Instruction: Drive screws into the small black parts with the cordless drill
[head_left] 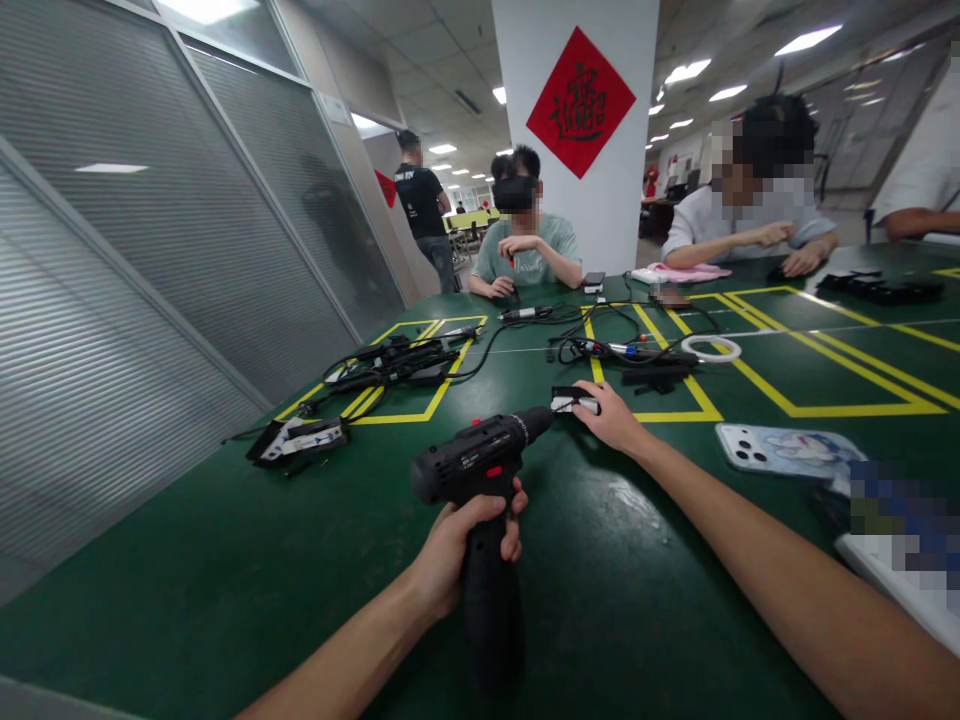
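The black drill (469, 460) sits in your left hand (469, 535), fingers wrapped round its handle, barrel pointing away and rightward to your right hand (611, 420), which grasps the small black-and-white piece (562, 397) beside the drill's nose; contact can't be told.

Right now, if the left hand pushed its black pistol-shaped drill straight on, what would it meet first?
Probably the small black-and-white block held by the right hand, though depth there is unclear.
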